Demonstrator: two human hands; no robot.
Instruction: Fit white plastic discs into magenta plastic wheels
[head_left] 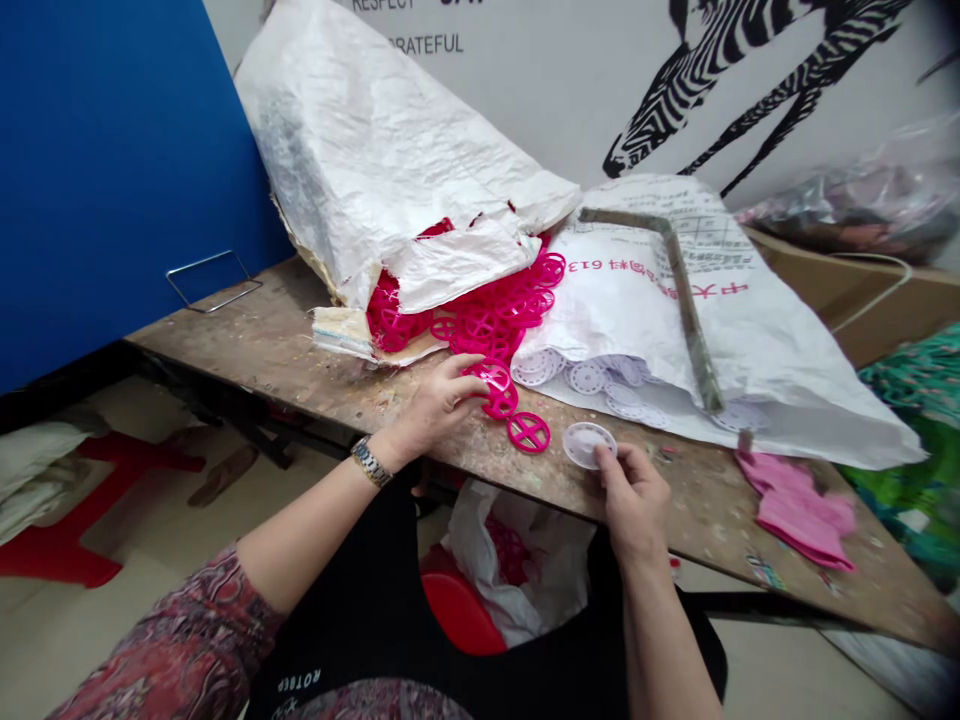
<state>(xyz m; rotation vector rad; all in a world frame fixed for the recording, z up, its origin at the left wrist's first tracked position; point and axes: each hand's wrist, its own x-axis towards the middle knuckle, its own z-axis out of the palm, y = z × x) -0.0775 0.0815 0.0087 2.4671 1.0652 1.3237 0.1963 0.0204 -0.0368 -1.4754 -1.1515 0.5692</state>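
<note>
My right hand [636, 490] pinches a round whitish disc [585, 444] by its edge, over the table's front part. My left hand [439, 405], with a metal watch at the wrist, reaches over the table; its fingertips are at the pink rings [496, 388] near the heap. Whether those fingers grip a ring cannot be made out. One pink ring with a cross inside [529, 432] lies between my hands. Behind them, a heap of pink rings [484, 320] spills from a torn white sack [390, 160]. Pale discs [589, 377] stick out from under a second white sack [637, 300].
A bent metal bar [686, 300] lies on the second sack. A pink cloth or glove [802, 505] is on the table [285, 330] at right. Below the front edge, an open white bag [555, 570] holds pink pieces beside a red stool [461, 605].
</note>
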